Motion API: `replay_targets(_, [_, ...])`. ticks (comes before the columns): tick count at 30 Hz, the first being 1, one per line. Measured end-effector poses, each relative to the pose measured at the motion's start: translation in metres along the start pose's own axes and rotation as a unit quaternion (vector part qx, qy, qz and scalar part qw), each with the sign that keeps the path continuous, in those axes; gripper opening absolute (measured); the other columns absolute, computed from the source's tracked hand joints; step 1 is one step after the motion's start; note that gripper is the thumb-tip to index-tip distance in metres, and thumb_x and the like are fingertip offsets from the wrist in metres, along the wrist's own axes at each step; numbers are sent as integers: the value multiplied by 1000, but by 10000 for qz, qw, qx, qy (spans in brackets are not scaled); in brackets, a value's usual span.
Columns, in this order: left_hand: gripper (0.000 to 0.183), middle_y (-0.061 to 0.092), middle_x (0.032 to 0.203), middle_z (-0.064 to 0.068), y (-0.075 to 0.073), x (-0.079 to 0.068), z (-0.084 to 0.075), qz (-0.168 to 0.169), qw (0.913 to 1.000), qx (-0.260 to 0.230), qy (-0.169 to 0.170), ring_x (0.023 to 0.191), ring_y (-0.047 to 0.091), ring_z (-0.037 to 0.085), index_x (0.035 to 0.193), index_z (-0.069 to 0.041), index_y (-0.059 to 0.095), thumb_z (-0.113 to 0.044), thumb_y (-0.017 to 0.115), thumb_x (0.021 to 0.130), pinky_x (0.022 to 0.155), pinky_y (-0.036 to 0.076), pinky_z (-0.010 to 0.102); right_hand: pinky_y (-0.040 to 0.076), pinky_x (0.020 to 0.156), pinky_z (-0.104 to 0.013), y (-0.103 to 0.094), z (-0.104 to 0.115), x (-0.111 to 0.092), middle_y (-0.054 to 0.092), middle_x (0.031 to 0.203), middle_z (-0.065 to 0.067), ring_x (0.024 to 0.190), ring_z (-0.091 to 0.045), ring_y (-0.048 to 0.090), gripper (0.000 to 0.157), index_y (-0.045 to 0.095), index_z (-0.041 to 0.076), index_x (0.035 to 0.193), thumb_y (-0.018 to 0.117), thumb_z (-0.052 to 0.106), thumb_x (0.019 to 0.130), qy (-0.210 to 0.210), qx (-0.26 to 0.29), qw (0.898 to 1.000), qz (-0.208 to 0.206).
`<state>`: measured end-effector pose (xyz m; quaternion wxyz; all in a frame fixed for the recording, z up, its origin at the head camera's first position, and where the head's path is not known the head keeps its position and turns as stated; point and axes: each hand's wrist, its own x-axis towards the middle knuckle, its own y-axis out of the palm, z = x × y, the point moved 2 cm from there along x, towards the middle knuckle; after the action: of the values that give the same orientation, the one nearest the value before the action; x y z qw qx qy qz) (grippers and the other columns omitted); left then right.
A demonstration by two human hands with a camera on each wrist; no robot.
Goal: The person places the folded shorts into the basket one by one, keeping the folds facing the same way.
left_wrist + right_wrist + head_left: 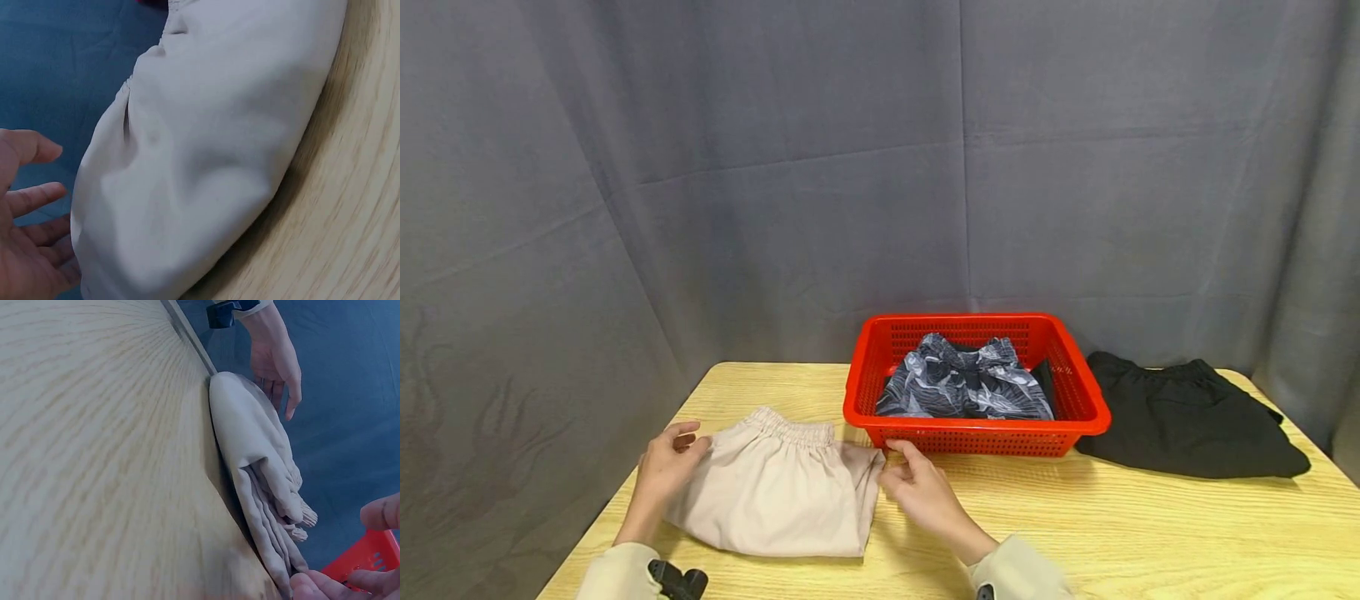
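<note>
Beige shorts (pixel 775 492) with a gathered elastic waistband lie on the table, the waistband away from me. Folded cloth layers show along their right side. My left hand (pixel 668 462) is at the left edge of the shorts, fingers loosely bent and holding nothing. In the left wrist view, the left fingers (pixel 37 200) are spread beside the cloth. My right hand (pixel 921 492), slightly blurred, is at the right edge of the shorts. In the right wrist view, the right fingertips (pixel 306 587) are at the cloth's edge, with the thumb apart from them.
A red plastic basket (pixel 970 425) behind my right hand holds patterned grey-and-black shorts (pixel 962 383), with dark cloth under them. Black shorts (pixel 1187 421) lie flat on the wooden table (pixel 1150 533) at the right. A grey curtain (pixel 850 208) hangs behind and at the left.
</note>
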<state>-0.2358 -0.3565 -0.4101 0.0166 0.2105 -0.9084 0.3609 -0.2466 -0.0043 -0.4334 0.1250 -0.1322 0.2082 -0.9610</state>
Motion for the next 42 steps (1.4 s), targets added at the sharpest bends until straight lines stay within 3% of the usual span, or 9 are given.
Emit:
replay_targets(11, [64, 43, 131, 39, 4, 6, 13, 982, 9944, 66, -392, 115, 47, 51, 135, 10, 43, -37, 59, 94, 91, 41, 58, 49, 74, -43, 8, 1, -4, 68, 103, -9, 92, -25, 63, 56, 49, 5, 136, 64, 23, 85, 275, 313, 9988, 272])
replay_targets(18, [78, 34, 138, 40, 7, 9, 12, 1468, 9878, -79, -518, 126, 36, 52, 137, 14, 36, -45, 60, 92, 101, 32, 59, 49, 78, -45, 13, -1, -5, 69, 105, -12, 98, -29, 63, 56, 51, 4, 134, 66, 23, 83, 365, 302, 9983, 332])
replay_targets(22, [82, 32, 141, 37, 9, 10, 10, 1692, 9838, -180, -564, 128, 34, 50, 139, 12, 33, -47, 62, 90, 104, 28, 59, 49, 74, -41, 15, -1, -4, 69, 103, -12, 92, -27, 64, 56, 52, 3, 132, 67, 23, 81, 373, 279, 9985, 292])
replay_targets(27, [84, 31, 142, 35, 10, 13, 14, 1706, 9828, -317, -627, 129, 33, 48, 141, 8, 32, -47, 65, 88, 104, 27, 59, 48, 65, -35, 20, -1, -4, 70, 98, -8, 79, -17, 61, 59, 52, 3, 133, 69, 23, 80, 429, 507, 9973, 327])
replay_targets(35, [90, 32, 142, 32, 12, 16, 22, 1747, 9774, -704, -957, 128, 35, 46, 144, 5, 30, -47, 71, 84, 102, 30, 59, 51, 59, -32, 32, 2, -2, 64, 89, -4, 72, -16, 59, 65, 49, 4, 137, 72, 20, 78, 427, 900, 9943, 370])
replay_targets(42, [84, 38, 140, 27, 12, 13, 19, 1791, 9761, -877, -867, 124, 41, 40, 142, 2, 35, -45, 72, 83, 99, 35, 55, 52, 51, -30, 41, 5, 0, 53, 86, -6, 66, -14, 55, 66, 48, 12, 138, 75, 20, 78, 523, 1063, 9923, 348])
